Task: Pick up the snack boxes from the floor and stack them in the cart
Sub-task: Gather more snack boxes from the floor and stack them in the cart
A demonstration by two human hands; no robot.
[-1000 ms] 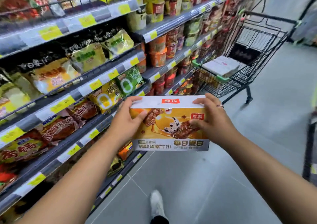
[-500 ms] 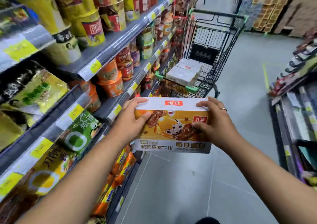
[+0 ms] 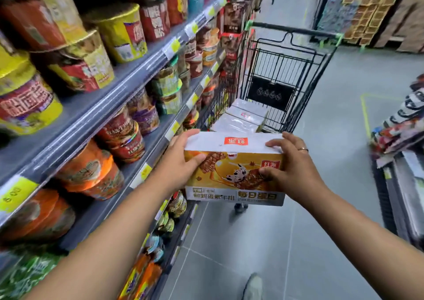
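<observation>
I hold a snack box with an orange-yellow front and white top at chest height. My left hand grips its left end, thumb on the front. My right hand grips its right end, fingers over the top and a ring on one finger. Just beyond the box stands a black wire cart. Inside the cart lie several white-topped snack boxes stacked flat.
Shelves packed with instant noodle cups and bags run along the left, close to the cart. Another display rack stands at the right. Grey tiled aisle floor runs between them. My shoe shows at the bottom.
I have walked down the aisle with the box in both hands, so the cart is now much closer, just beyond the box. The grip on the box is the same.
</observation>
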